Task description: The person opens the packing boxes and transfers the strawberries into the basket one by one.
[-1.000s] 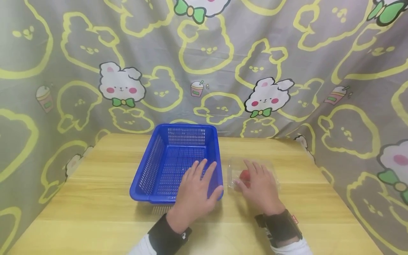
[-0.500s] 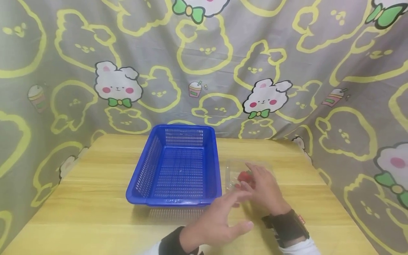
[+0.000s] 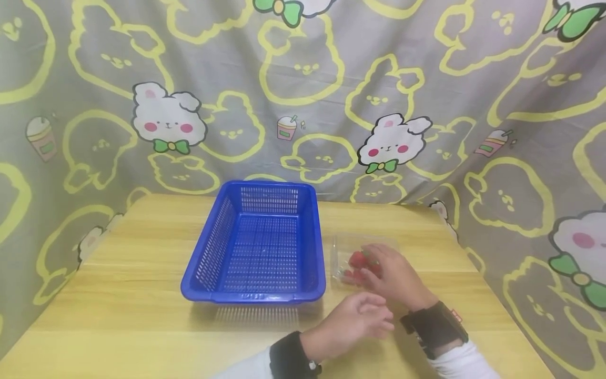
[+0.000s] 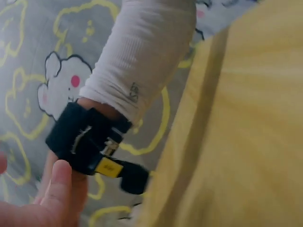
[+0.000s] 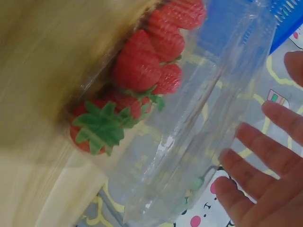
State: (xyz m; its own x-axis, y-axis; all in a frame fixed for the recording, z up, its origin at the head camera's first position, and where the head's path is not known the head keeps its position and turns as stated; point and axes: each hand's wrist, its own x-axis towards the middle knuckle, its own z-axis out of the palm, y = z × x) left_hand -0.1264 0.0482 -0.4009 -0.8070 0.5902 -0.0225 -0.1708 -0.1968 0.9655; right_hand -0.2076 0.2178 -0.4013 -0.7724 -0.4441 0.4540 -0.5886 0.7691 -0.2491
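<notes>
R hand (image 3: 396, 276) at box (image 3: 343, 251), fingers loose, holding nil | L hand (image 3: 347, 323) nearby, fingers loosely bent, ditto nil | berries (image 3: 358, 259) in box, beside basket (image 3: 253, 296) | risk: clumsy nudge tips box (prob. light), berries spill

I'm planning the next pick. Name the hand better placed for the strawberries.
Right, likely: the right hand is close to the strawberries in the clear box, while the left hand is farther from them.

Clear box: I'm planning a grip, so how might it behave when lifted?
The box looks thin and see-through, so it may flex when squeezed. Its glossy shine suggests slippery sides. The strawberries, bunched together, could make it lift lopsidedly.
</notes>
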